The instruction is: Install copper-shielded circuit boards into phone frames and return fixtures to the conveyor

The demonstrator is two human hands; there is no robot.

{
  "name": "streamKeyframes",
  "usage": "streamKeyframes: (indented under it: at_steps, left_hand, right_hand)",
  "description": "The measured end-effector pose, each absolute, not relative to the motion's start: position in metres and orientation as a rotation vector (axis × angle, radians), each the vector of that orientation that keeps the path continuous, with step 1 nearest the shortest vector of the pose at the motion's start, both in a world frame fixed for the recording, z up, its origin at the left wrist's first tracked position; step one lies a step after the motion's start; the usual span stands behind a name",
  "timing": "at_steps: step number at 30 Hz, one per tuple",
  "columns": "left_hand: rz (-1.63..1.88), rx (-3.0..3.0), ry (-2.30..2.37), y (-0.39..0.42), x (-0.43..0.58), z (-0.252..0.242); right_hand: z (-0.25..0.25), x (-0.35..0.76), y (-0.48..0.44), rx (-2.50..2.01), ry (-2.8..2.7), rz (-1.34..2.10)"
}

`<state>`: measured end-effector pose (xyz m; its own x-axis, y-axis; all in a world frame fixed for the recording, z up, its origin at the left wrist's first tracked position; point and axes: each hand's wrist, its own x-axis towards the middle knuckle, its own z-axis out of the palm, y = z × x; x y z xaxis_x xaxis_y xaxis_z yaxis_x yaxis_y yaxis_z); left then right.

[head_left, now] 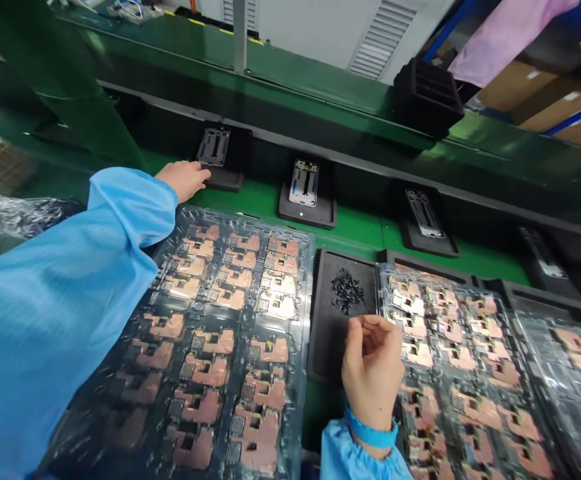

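left hand (pixel 183 180): fingers lying flat on black jig (pixel 228 180) beside phone frame (pixel 213 147);
right hand (pixel 372 367): fingers pinched narrow, can't tell if holding anything, near tiny black parts (pixel 346 291); look light, fiddly, fingertip stuff

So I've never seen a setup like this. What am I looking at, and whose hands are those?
This is a single view from a camera worn on a person's head, looking forward and down. The hands are that person's own, in blue sleeves. The left hand touches a black holder carrying a metal phone-like frame on a green work surface. The right hand is pinched above a black tray with a heap of small dark parts; whether it holds one, I cannot tell. Clear plastic trays of copper-coloured pieces lie on either side.
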<state>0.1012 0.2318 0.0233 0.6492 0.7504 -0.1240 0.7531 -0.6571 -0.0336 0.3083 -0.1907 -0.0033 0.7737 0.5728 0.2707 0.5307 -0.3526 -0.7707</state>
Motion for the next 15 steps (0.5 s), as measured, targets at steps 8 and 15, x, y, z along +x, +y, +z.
streamKeyframes:
  at_steps: [8,15]
  left_hand:
    - [0.016,3.014,1.134,0.168,0.079,0.068]
    - [-0.032,2.953,0.616,0.015,0.026,0.068]
  right_hand:
    - [-0.009,0.302,-0.193,-1.813,-0.785,0.237]
    - [-0.001,0.295,-0.187,-1.685,-0.790,0.234]
